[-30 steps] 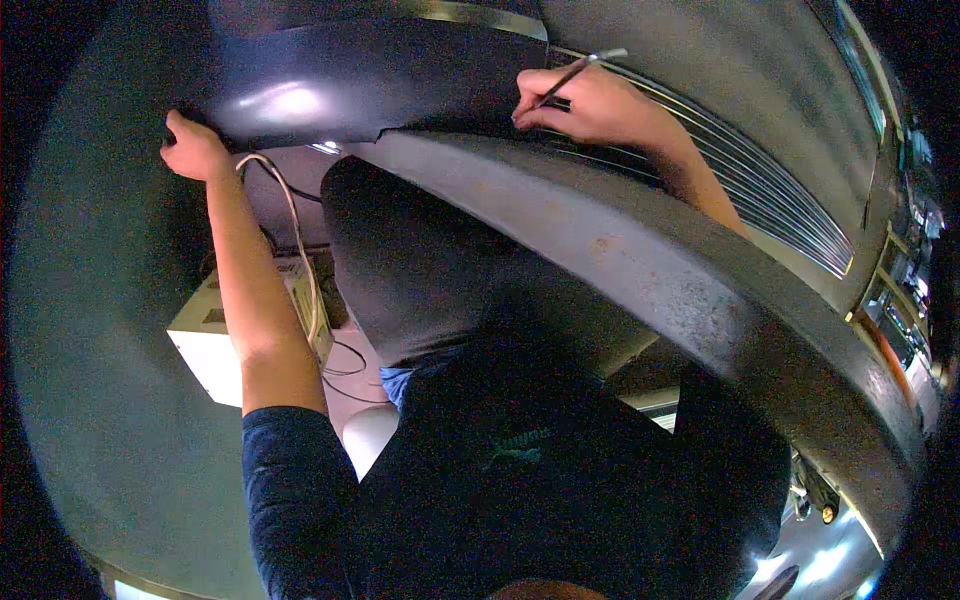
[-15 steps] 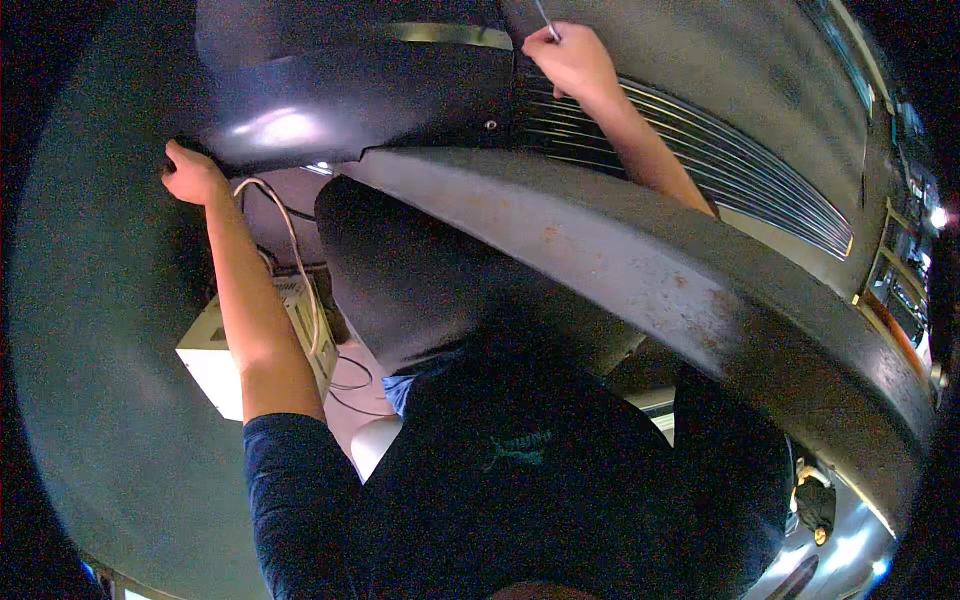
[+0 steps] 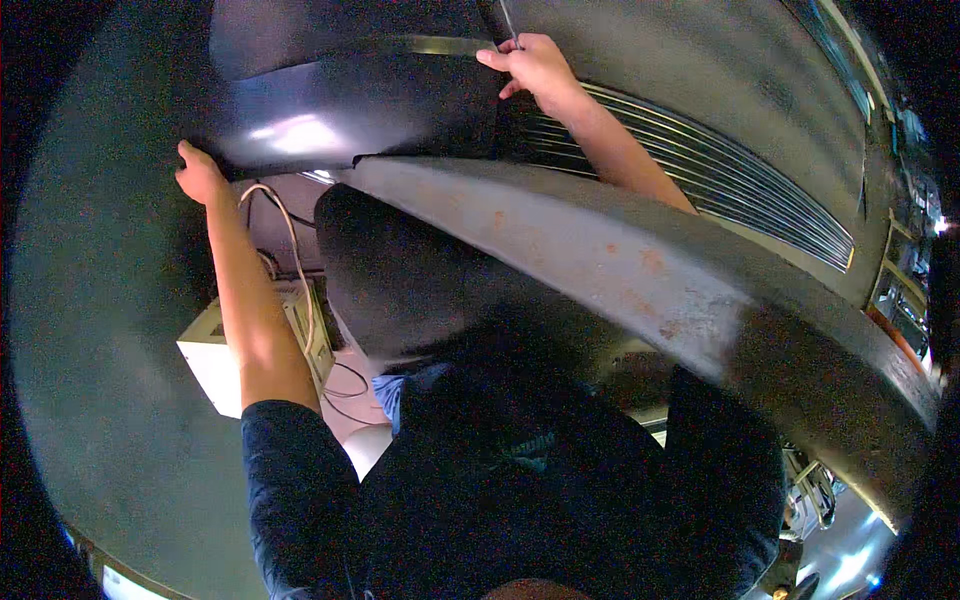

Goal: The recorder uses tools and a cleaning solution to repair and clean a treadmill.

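A glossy black sheet or panel point(image 3: 380, 105) spans the upper left, with a bright reflection on it. At its left corner is my left hand point(image 3: 203, 178), closed around the edge; part of the fingers is hidden. My right hand point(image 3: 540, 75) is above the panel's right end, its thumb and a finger poking out to the left. From this hand a thin metal rod point(image 3: 509, 20) runs up out of the picture. A pale strip point(image 3: 440, 45) crosses the panel beside my right fingertips.
A grey, rust-spotted beam point(image 3: 560, 230) curves across in front of me. Beneath the panel stands a whitish box point(image 3: 213, 360) with a looped pale cable point(image 3: 300, 240). Ribbed dark bars point(image 3: 740, 170) lie to the right, under my right forearm. A blue cloth point(image 3: 390, 400) shows near my body.
My right hand has moved left and slightly down with the rod, and its fingers have loosened outward. My left hand stays at the corner, shifted a little to the right in view.
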Available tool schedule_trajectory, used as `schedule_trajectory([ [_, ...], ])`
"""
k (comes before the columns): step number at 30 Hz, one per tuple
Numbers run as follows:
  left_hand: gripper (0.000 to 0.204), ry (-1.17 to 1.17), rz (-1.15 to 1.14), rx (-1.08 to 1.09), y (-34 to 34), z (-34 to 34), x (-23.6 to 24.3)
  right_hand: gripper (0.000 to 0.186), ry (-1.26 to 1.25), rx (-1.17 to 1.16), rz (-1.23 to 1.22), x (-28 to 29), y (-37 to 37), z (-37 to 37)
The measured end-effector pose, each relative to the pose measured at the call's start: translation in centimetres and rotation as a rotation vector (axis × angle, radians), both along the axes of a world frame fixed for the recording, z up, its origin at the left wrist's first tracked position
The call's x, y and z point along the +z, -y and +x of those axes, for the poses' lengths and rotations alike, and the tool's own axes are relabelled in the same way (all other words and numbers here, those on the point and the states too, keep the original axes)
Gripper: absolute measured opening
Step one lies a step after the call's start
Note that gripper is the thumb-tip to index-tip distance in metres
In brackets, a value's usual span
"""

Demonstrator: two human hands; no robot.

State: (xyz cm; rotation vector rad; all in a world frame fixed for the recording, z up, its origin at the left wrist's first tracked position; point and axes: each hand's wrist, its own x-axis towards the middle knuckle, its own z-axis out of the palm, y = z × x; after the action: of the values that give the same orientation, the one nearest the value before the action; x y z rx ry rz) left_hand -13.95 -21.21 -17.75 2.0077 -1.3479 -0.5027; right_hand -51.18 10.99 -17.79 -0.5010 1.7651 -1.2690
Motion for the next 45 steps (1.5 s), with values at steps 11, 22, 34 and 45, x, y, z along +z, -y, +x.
schedule_trajectory([
  [11,0.081,0.048,-0.109,0.009,-0.9,0.0,-0.3,0.048,-0.582,0.252,0.267,1.3,-0.1,-0.1],
  [22,0.079,0.074,-0.157,-0.003,-0.4,-0.8,-0.4,0.043,-0.916,0.209,0.093,2.4,-0.1,-0.6],
  [34,0.078,0.027,-0.182,0.054,-0.7,-0.8,-0.8,0.017,-0.521,0.842,-0.382,7.6,-1.0,0.4],
  [45,0.080,0.035,-0.190,0.062,-0.6,-0.4,-0.7,0.017,-0.391,0.918,-0.390,6.5,-1.1,1.3],
])
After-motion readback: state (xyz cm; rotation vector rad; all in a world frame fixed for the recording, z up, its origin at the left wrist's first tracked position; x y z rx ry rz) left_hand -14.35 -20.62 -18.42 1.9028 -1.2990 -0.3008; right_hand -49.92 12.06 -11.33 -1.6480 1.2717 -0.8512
